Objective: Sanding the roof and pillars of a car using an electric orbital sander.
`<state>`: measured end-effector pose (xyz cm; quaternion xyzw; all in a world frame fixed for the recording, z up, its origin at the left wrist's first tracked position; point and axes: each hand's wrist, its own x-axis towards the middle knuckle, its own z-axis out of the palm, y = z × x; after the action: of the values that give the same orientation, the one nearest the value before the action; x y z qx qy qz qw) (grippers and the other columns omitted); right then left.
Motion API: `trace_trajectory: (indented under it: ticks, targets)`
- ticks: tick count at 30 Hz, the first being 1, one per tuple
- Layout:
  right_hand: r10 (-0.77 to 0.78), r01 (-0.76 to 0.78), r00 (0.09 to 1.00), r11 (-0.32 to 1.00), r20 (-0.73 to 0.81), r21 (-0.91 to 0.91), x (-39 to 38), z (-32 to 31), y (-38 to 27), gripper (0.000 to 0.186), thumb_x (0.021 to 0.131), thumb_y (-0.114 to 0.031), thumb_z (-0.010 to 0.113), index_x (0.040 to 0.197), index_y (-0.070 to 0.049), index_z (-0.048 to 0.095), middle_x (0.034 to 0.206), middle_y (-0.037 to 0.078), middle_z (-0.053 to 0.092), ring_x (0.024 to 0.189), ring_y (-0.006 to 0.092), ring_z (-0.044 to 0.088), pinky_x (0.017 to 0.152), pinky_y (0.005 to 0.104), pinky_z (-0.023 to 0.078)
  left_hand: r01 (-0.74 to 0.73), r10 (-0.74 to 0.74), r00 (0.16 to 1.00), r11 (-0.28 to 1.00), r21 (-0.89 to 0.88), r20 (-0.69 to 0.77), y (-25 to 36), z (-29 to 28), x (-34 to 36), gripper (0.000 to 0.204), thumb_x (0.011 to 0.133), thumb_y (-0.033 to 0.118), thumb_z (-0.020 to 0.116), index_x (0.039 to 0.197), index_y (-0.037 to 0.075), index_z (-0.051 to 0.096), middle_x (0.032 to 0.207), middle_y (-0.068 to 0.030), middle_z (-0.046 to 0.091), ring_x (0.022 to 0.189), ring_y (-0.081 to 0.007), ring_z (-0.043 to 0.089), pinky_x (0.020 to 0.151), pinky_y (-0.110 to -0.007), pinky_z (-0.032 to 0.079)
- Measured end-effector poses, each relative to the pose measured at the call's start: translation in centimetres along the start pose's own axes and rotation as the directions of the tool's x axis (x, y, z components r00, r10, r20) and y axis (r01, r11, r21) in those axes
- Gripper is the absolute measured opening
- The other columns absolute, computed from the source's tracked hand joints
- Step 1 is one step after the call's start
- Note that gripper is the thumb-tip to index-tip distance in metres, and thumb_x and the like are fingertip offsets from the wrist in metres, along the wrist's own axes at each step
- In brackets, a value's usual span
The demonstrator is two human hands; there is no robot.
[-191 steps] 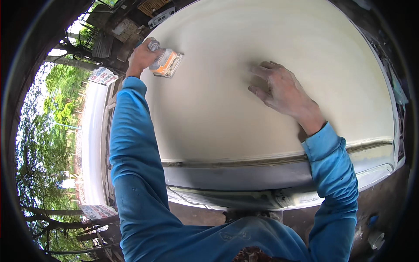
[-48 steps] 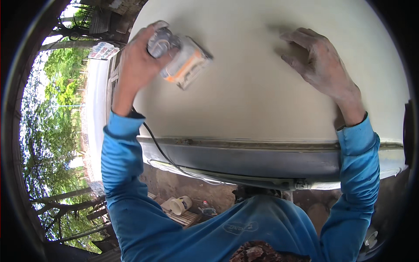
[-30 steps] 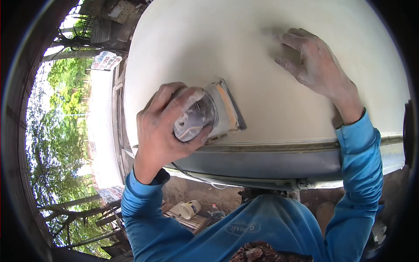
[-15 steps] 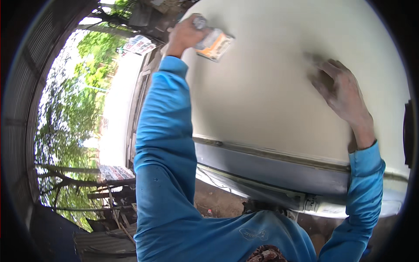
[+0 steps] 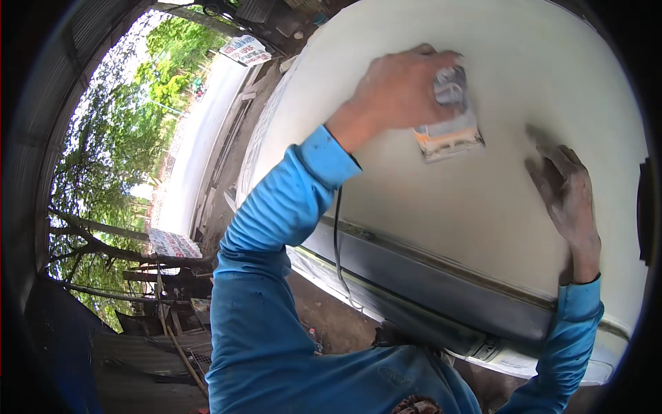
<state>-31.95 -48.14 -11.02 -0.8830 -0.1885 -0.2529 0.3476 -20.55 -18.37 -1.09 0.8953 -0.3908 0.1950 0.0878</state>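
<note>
My left hand (image 5: 407, 90) is wrapped round the grey top of an electric sander (image 5: 448, 134) with an orange band. The sander's flat base rests on a broad pale cream vehicle panel (image 5: 414, 200), near its middle. A dark cord (image 5: 336, 241) hangs below my left sleeve, over the panel's near edge. To the right, my right hand (image 5: 565, 190) lies against the same panel with its fingers apart and nothing in them. Its fingertips look dusty and are partly shadowed. My left hand hides part of the sander's body.
A dark grey strip (image 5: 414, 269) runs along the panel's near edge, with a pale lower section (image 5: 503, 352) beneath. At left are a bright road (image 5: 196, 148), trees, lettered signs (image 5: 245, 50) and corrugated sheeting (image 5: 138, 359). A black part (image 5: 647, 210) stands at the right edge.
My left hand has carried the sander rightward and nearer, from the panel's far left to its middle. My right hand has slid slightly nearer and right. The cord has come into view.
</note>
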Motion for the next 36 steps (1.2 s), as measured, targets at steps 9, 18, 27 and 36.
trace_trajectory:
  ticks: [9, 18, 27, 36]
  targets:
    - [0.184, -0.18, 0.979, 0.982, 0.087, -0.049, 0.5, -0.7, -0.6, 0.035, 0.083, -0.008, 0.078, 0.115, 0.003, 0.068, 0.106, 0.019, 0.069, 0.093, 0.0369, 0.066, 0.087, 0.0435, 0.054, 0.381, -0.388, 0.922, 0.909, 0.171, 0.008, -13.5, 1.6, 6.1, 0.07, 0.071, 0.056, 0.077, 0.128, 0.017, 0.067, 0.108, -0.0157, 0.076, 0.104, -0.0362, 0.071, 0.091, -0.046, 0.056]
    - [0.043, -0.039, 0.999, 0.987, 0.021, -0.156, 0.1, -0.4, 0.4, 0.035, 0.087, -0.018, 0.078, 0.117, -0.003, 0.069, 0.11, 0.016, 0.072, 0.118, 0.0353, 0.064, 0.1, 0.0446, 0.052, 0.059, -0.043, 0.987, 0.993, -0.101, 0.155, 4.1, -1.4, -0.3, 0.057, 0.076, 0.016, 0.087, 0.127, 0.005, 0.065, 0.115, -0.0141, 0.07, 0.104, -0.0296, 0.071, 0.091, -0.036, 0.054]
    - [0.142, -0.123, 0.985, 0.976, 0.093, -0.18, 0.3, -0.4, 0.4, 0.035, 0.089, -0.021, 0.076, 0.118, -0.004, 0.069, 0.11, 0.016, 0.072, 0.12, 0.0348, 0.063, 0.103, 0.0455, 0.051, 0.261, -0.26, 0.961, 0.965, 0.0, 0.095, -10.2, 2.2, 6.6, 0.06, 0.077, 0.04, 0.083, 0.127, 0.011, 0.067, 0.11, -0.0141, 0.075, 0.104, -0.0326, 0.072, 0.088, -0.041, 0.056]
    - [0.053, -0.047, 0.998, 0.98, 0.03, -0.196, -0.1, 0.1, 0.7, 0.037, 0.089, -0.025, 0.076, 0.118, -0.004, 0.068, 0.113, 0.014, 0.07, 0.115, 0.0331, 0.064, 0.101, 0.0441, 0.052, 0.355, -0.362, 0.927, 0.931, 0.085, 0.095, -9.6, 1.8, 7.1, 0.057, 0.078, 0.039, 0.081, 0.126, 0.012, 0.068, 0.109, -0.0157, 0.076, 0.103, -0.0336, 0.072, 0.089, -0.041, 0.056]
